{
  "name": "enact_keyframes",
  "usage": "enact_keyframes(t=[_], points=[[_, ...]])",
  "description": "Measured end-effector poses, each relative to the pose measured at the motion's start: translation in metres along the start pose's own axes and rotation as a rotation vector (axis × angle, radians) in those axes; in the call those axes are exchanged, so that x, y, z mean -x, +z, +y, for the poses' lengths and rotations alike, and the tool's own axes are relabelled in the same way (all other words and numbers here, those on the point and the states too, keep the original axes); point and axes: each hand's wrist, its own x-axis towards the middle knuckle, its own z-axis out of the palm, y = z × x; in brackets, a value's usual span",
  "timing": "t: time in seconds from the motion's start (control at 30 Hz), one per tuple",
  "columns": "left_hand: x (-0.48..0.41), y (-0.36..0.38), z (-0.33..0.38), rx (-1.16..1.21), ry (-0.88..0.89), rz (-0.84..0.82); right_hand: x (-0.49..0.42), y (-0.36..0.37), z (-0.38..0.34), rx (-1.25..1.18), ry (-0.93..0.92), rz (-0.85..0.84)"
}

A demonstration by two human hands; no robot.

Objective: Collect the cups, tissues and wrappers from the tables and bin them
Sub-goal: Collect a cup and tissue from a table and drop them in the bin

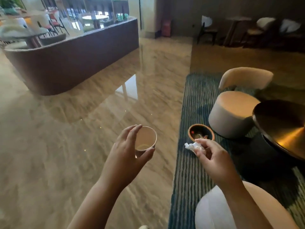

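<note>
Left hand (130, 144): grips a paper cup (146, 140) from the side, held upright over the shiny floor (66, 129).
Right hand (212, 156): pinches a crumpled white tissue (192, 146) in its fingertips, just near of the bin.
Bin (201, 132): small, round, on the striped rug (194, 103), scraps inside.
Stool (231, 113): right of the bin.
Table (280, 128): round, dark, far right.

Left grip (127, 146) and right grip (212, 156): bare human hands, nails short. Left forearm (104, 199) and right forearm (239, 192): uncovered from wrist to near frame edge. White rounded surface (212, 212) under the right forearm: clothing or chair, cannot be determined. Pale tip (143, 226) at the near edge, centre: possibly footwear, blurred.
</note>
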Motion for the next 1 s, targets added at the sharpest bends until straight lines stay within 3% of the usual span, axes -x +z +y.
enact_keyframes(t=[0.4, 0.77, 1.0], points=[[-0.286, 0.195, 0.007, 0.049, 0.361, -0.351, -0.191, -0.031, 0.146, 0.057, 0.283, 0.310], [-0.481, 0.404, -0.013, 0.102, 0.298, -0.573, -0.409, -0.028, 0.331, 0.025, 0.544, 0.339], [-0.539, 0.556, -0.075, 0.199, 0.161, -0.708, -0.481, 0.033, 0.453, -0.084, 0.815, 0.341]])
